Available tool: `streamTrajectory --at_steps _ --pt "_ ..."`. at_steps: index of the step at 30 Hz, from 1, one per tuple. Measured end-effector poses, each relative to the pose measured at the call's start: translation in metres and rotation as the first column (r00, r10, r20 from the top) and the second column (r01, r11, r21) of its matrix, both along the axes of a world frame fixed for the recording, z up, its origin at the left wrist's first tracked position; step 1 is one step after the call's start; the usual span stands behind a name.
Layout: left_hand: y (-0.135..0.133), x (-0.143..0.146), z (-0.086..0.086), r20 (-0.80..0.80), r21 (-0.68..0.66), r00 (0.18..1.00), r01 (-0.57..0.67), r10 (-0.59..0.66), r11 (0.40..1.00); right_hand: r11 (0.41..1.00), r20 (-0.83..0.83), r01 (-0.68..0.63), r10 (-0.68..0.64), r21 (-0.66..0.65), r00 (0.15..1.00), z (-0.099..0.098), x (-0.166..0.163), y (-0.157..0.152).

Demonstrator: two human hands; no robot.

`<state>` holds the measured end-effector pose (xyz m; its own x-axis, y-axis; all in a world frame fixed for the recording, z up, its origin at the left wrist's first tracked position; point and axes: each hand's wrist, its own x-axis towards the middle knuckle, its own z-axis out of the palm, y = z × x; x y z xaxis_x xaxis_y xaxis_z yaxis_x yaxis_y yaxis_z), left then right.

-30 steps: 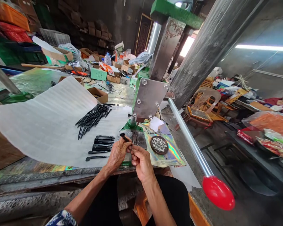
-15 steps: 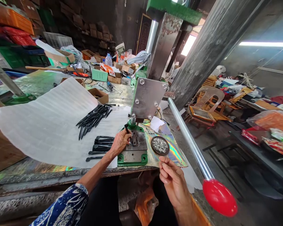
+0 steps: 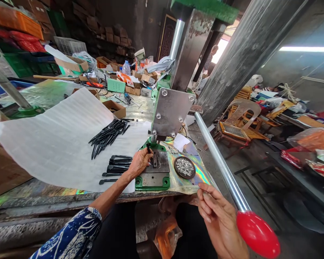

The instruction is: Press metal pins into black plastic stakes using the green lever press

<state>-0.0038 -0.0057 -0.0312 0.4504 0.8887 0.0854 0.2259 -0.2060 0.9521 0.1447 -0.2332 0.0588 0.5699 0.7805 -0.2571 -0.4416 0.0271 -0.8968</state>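
Being pinched by the left hand (image 3: pixel 140 163), a small black plastic piece (image 3: pixel 148 147) was held just beside the steel die (image 3: pixel 158 162) of a green hand press (image 3: pixel 152 184), while the open right hand (image 3: pixel 218 223) was positioned well apart, near the red-knobbed lever (image 3: pixel 256 233).

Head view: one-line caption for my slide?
Left hand holds a small black piece at the green hand press's die; right hand near the lever's red knob.

Bright even light, fluorescent tube (image 3: pixel 306 49) glowing at right, daylight through a doorway (image 3: pixel 217 51), fisheye bending at edges, little blur
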Motion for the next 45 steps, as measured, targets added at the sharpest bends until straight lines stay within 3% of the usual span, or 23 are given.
streamTrajectory --at_steps 6,10,14,17,21,24,28,40,45 --pt "0.003 0.000 0.004 -0.167 0.157 0.985 0.074 -0.048 0.985 0.998 0.038 0.053 -0.054 0.039 0.998 0.019 0.017 -0.010" --pt "0.006 0.003 0.006 -0.326 0.269 0.944 0.150 -0.057 0.951 0.997 0.118 0.080 -0.078 -0.009 0.990 0.055 0.018 -0.016" --pt "0.005 0.005 0.008 -0.435 0.321 0.899 0.214 -0.057 0.922 0.994 0.257 -0.037 0.062 -0.102 0.965 0.088 0.016 -0.019" --pt "0.005 0.005 0.008 -0.451 0.310 0.889 0.237 -0.077 0.921 0.972 0.329 -0.173 0.216 -0.157 0.919 0.096 0.018 -0.018" --pt "0.007 0.006 0.010 -0.465 0.291 0.880 0.256 -0.097 0.922 0.934 0.233 -0.304 0.344 -0.191 0.910 0.091 0.008 -0.008" --pt "0.009 0.008 0.010 -0.491 0.291 0.864 0.285 -0.113 0.913 0.952 0.196 -0.241 0.277 -0.190 0.941 0.079 -0.006 0.002" --pt "0.011 0.008 0.007 -0.520 0.303 0.846 0.313 -0.119 0.900 0.958 0.263 -0.197 0.249 -0.206 0.932 0.063 -0.017 0.012" --pt "0.009 0.006 0.012 -0.507 0.280 0.849 0.325 -0.148 0.903 0.970 0.419 -0.119 0.201 -0.214 0.885 0.005 -0.014 0.039" --pt "0.008 0.005 0.012 -0.523 0.281 0.835 0.357 -0.170 0.891 0.975 0.463 -0.065 0.159 -0.213 0.872 0.002 -0.018 0.043"
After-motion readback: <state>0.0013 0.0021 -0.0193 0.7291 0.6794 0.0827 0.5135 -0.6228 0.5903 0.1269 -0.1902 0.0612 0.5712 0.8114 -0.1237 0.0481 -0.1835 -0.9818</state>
